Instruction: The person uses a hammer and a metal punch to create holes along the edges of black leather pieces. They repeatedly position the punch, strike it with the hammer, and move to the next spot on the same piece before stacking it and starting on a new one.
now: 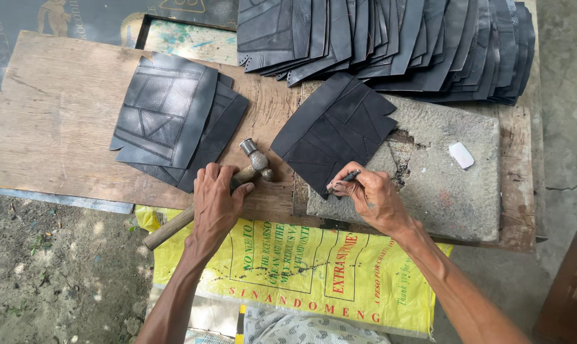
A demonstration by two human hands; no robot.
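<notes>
My right hand [372, 196] pinches a punch [347, 176] onto the black leather piece's [335, 130] near corner; just left of it, my left hand [216, 199] grips the hammer [253, 164], handle slanting toward me.

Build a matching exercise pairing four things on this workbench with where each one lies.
Things:
1. Wooden-handled steel hammer
2. Small white flat chalk-like piece
3. Thin dark metal punch
4. Single black stitched leather panel

Places:
A. Pinched in the right hand
B. Alone on the grey stone slab, right side
C. Under the left hand on the wooden board
D. Overlapping the slab's left edge

Pairs: 1-C, 2-B, 3-A, 4-D
</notes>
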